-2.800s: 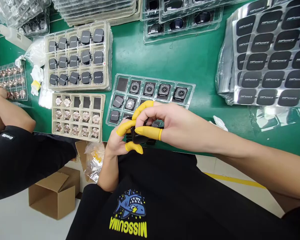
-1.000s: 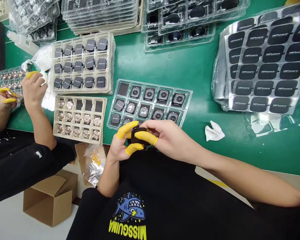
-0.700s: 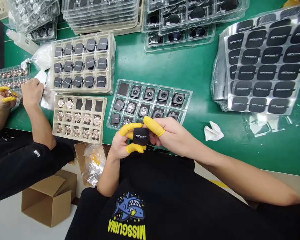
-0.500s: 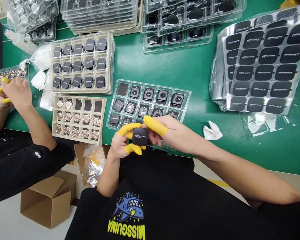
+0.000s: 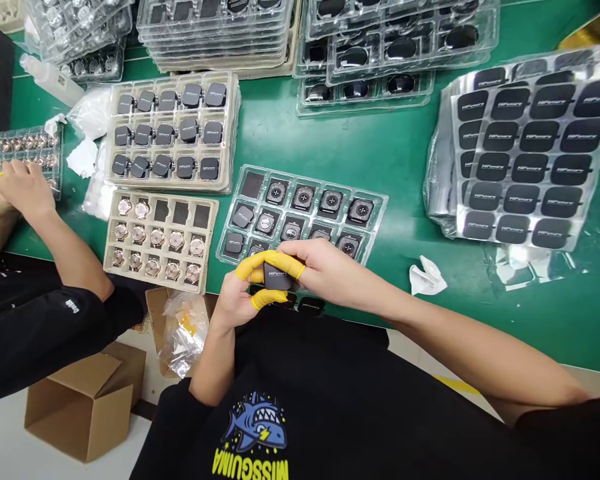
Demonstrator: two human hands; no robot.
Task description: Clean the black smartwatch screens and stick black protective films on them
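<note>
A square black smartwatch case (image 5: 276,277) with a "HiFuture" film on its face is held between my two hands, near the table's front edge. My left hand (image 5: 241,293) grips it from the left side, yellow finger cots on its fingers and thumb. From the right, my right hand (image 5: 316,268) closes on it too, a yellow-cotted digit lying across its upper edge. Just beyond is a clear tray (image 5: 379,220) of watch cases, some with backs up and two with film-covered faces. Part of that tray is hidden by my hands.
Sheets of printed "HiFuture" films (image 5: 527,170) lie at right, near a crumpled white scrap (image 5: 427,277). A beige tray (image 5: 211,200) of round watches and a filled tray stack (image 5: 235,133) stand left. A co-worker's hands (image 5: 25,190) are at far left.
My right hand's yellow-cotted digit has moved down and left across the watch's upper edge. The view has shifted slightly. The co-worker's hands have come lower, closer together.
</note>
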